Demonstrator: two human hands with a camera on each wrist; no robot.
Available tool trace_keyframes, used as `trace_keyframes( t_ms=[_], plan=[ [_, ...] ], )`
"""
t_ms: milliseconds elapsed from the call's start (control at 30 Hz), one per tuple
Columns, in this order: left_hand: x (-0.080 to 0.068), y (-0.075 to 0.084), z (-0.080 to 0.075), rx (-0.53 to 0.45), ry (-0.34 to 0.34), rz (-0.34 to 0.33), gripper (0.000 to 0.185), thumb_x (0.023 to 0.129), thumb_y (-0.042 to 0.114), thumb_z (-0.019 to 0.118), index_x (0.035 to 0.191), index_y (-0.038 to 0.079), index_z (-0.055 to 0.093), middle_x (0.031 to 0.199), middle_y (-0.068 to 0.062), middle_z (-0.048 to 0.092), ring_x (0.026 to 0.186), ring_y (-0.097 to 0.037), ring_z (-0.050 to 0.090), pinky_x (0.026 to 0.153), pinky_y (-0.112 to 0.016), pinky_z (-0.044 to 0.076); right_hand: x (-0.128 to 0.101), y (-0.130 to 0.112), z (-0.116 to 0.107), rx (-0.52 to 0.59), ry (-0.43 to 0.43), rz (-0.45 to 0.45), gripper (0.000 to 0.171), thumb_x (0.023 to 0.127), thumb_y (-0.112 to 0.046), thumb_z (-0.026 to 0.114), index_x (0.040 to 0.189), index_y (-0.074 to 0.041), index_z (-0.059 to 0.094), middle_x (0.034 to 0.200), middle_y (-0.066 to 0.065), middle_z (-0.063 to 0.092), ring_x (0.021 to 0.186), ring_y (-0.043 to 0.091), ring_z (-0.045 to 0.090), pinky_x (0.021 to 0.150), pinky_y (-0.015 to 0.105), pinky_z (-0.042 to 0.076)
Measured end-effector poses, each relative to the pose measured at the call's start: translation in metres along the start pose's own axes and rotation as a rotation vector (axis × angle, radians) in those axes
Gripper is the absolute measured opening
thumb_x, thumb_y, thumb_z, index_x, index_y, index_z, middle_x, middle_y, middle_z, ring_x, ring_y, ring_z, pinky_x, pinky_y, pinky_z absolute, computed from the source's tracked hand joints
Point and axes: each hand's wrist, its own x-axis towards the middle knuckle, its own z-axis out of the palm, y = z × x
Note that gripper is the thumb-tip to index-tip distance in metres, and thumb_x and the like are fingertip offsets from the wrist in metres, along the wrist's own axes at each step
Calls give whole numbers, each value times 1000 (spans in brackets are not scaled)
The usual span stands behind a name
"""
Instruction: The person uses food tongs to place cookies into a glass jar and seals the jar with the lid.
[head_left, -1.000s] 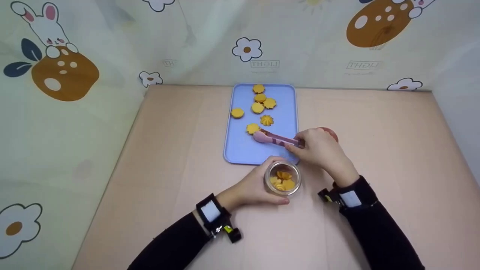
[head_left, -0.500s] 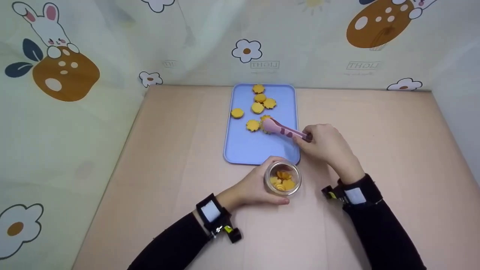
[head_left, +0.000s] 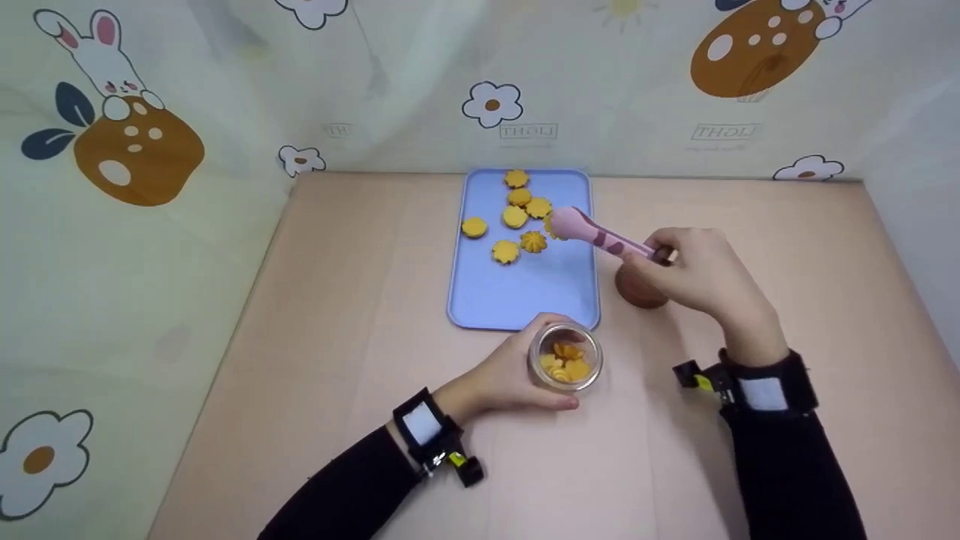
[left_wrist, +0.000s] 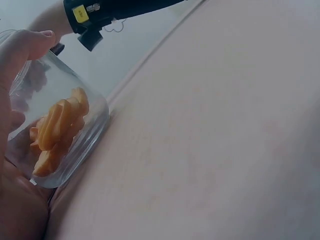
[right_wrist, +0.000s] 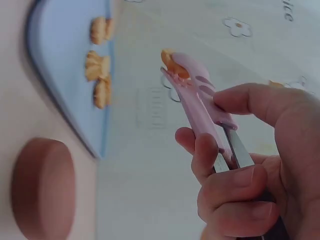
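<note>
My right hand point(head_left: 694, 274) grips pink tongs point(head_left: 600, 236) point(right_wrist: 200, 107), lifted above the right side of the blue tray point(head_left: 517, 300). The tongs' tips pinch one orange cookie point(right_wrist: 171, 61) point(head_left: 553, 226). Several more flower-shaped orange cookies point(head_left: 517, 214) lie on the far half of the tray. My left hand point(head_left: 502, 375) holds a small glass jar point(head_left: 565, 358) point(left_wrist: 60, 135) upright on the table, just in front of the tray. Several cookies point(left_wrist: 57, 122) lie inside it.
A round brown lid point(head_left: 639, 289) point(right_wrist: 42, 187) lies on the table right of the tray, under my right hand. Patterned cloth walls point(head_left: 150, 112) enclose the beige table point(head_left: 337, 300) at the back and both sides.
My right hand moved the tongs from the tray's middle back and to the right, lifting them with a cookie pinched in the tips. The brown lid now shows. The left hand and jar stayed put.
</note>
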Motion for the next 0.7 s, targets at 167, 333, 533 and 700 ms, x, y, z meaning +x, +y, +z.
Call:
trace_keyframes(
  t_ms=[167,333,533,700],
  plan=[
    [1,2,-1,3,-5,-6,95,77,23,101,153,29,44,148,9,60,141,-13,55,123,-38,43,-12,-5,-20,-22,10,-43,30,101,-38,75,92,-10,77,77,4,65,58,17,49,48,29,37],
    [1,2,-1,12,-2,2,96,76,22,102,153,27,45,149,10,60,141,-13,55,125,-39,41,-32,-7,-35,-43,-103,-193,22,103,-32,76,92,-13,73,75,-5,61,63,13,51,52,27,41],
    [-1,2,-1,42,12,-36,110,75,27,102,164,27,38,151,12,60,143,-11,54,127,-40,37,-57,-7,-48,-51,-237,-407,20,102,-23,79,89,-24,64,73,-18,49,61,1,46,51,23,42],
    [-2,2,0,71,24,-76,106,74,33,102,161,35,40,152,13,58,143,-10,53,127,-40,38,-69,-9,-52,-81,-224,-450,25,100,-22,81,86,-28,61,73,-22,47,61,-3,44,51,21,41]
  ],
)
